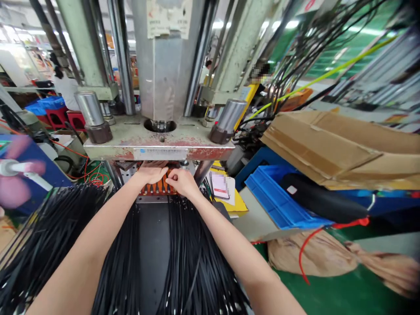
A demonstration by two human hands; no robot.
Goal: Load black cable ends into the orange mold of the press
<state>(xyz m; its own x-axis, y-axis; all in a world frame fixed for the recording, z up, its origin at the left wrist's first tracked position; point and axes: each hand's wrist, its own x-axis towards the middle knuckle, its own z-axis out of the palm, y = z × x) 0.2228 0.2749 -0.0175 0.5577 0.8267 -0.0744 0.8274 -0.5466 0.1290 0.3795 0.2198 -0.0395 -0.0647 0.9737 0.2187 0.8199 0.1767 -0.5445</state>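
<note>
Both of my hands reach under the press plate (121, 152), over an orange-brown mould (166, 191) that holds a row of dark cable ends. My left hand (150, 173) is stretched out flat above the mould's left part, palm showing, its fingers partly lost in the shade of the plate. At the mould's right side my right hand (182, 180) is closed, thumb and fingers curled together. Whatever sits in that pinch is too small or hidden. Black cables (193, 253) hang in thick bundles below the mould, on both sides of a dark flat panel (154, 245).
More black cables (65, 223) lie to the left, near a pink-bladed fan (16, 168). To the right are a phone (219, 183), a blue crate (275, 197) and cardboard (328, 148). Metal posts (121, 57) rise above the press. People are in the background.
</note>
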